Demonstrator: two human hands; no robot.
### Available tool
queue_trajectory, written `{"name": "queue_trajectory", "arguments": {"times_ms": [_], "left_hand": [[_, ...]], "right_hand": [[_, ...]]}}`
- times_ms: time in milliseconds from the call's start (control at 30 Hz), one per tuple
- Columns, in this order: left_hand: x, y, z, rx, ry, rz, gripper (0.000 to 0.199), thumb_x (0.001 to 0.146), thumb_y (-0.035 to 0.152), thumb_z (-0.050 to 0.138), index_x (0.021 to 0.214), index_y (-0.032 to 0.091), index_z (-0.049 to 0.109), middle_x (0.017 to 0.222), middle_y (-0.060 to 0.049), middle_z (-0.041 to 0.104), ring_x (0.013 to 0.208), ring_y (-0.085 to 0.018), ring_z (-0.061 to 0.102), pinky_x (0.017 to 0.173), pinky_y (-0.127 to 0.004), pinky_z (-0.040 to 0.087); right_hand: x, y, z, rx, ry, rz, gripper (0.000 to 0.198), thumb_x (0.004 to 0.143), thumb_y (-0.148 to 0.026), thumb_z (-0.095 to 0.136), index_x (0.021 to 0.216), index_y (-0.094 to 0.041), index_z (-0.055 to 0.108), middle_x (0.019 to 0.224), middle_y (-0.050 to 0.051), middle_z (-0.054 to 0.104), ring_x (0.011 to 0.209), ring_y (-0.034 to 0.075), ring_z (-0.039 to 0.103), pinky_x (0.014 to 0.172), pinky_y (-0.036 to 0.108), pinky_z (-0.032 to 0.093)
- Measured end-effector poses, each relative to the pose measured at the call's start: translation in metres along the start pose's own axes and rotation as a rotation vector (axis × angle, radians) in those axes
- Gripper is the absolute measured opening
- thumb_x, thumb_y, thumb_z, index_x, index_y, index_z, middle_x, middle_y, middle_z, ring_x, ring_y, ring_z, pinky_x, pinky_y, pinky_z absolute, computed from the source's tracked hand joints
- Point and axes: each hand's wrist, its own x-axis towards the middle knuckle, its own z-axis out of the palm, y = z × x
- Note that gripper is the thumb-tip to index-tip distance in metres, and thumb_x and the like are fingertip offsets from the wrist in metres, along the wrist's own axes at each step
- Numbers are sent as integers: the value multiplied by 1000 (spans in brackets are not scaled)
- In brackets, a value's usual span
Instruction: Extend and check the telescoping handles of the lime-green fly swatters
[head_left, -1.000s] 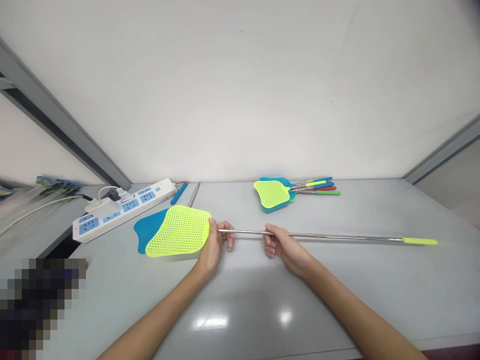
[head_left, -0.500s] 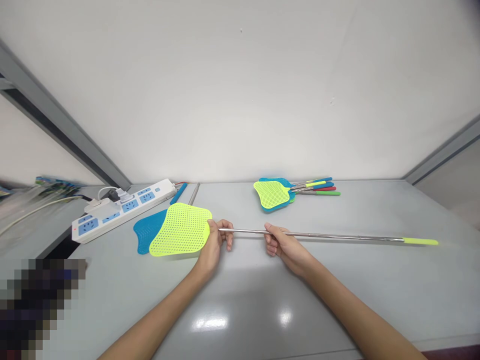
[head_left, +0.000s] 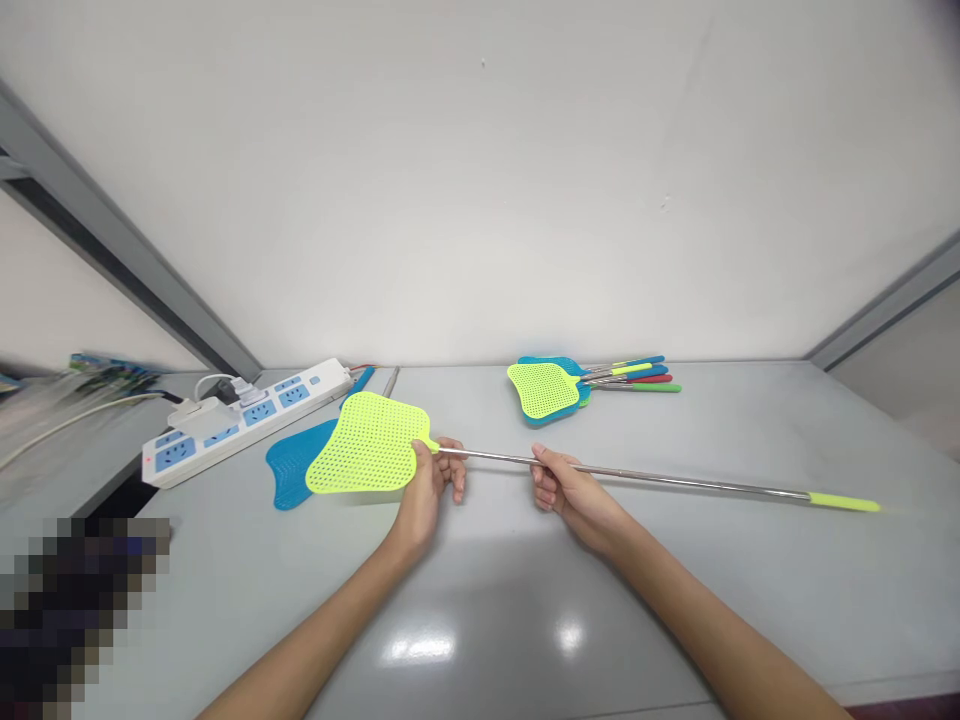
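A yellow-green fly swatter (head_left: 367,447) with a long extended metal rod lies across both my hands, its matching grip out to the right. My left hand (head_left: 426,485) holds it by the head's right edge, thumb in front and fingers curled behind the neck. Farther along, my right hand (head_left: 564,483) pinches the rod between thumb and fingers. Behind the swatter's head, a blue fly swatter (head_left: 292,468) rests on the table, partly covered.
Several fly swatters (head_left: 546,388) are piled at the table's back, handles pointing right. On the left is a white power strip (head_left: 247,425) with plugs and a cable, beside a thin metal rod (head_left: 391,382). A pixelated dark area covers the lower left.
The held fly swatter has tilted: its head has risen and shifted slightly right, baring the neck, while the grip end has dropped. Both hands have stayed nearly in place.
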Motion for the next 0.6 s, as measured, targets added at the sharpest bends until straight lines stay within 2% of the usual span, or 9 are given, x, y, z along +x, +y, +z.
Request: {"name": "queue_trajectory", "arguments": {"times_ms": [133, 267, 433, 600], "left_hand": [[0, 1, 0, -81, 77, 42, 54, 77, 61, 19, 82, 16, 48, 47, 3, 43, 43, -12, 38, 46, -24, 31], [1, 3, -1, -153, 154, 47, 46, 78, 57, 26, 79, 16, 48, 47, 4, 41, 43, -11, 37, 46, -23, 30], [2, 3, -1, -171, 171, 58, 36, 79, 50, 34, 75, 17, 49, 47, 4, 40, 42, -9, 36, 46, -22, 30], [3, 3, -2, -155, 203, 82, 29, 79, 40, 42, 62, 17, 46, 45, 5, 39, 41, -8, 35, 46, -22, 31]], "right_hand": [[0, -1, 0, 14, 0, 10, 32, 73, -43, 52, 57, -15, 49, 48, -6, 29, 43, 6, 29, 46, 22, 24], [-2, -3, 1, 27, -3, 25, 32, 73, -43, 52, 58, -15, 49, 48, -6, 29, 43, 6, 29, 46, 22, 24], [-3, -4, 2, 31, -5, 38, 32, 74, -43, 51, 57, -15, 48, 49, -6, 29, 43, 6, 29, 46, 22, 24], [-3, -5, 2, 21, -12, 40, 32, 75, -42, 49, 57, -16, 47, 49, -6, 29, 43, 6, 30, 47, 23, 25]]}}
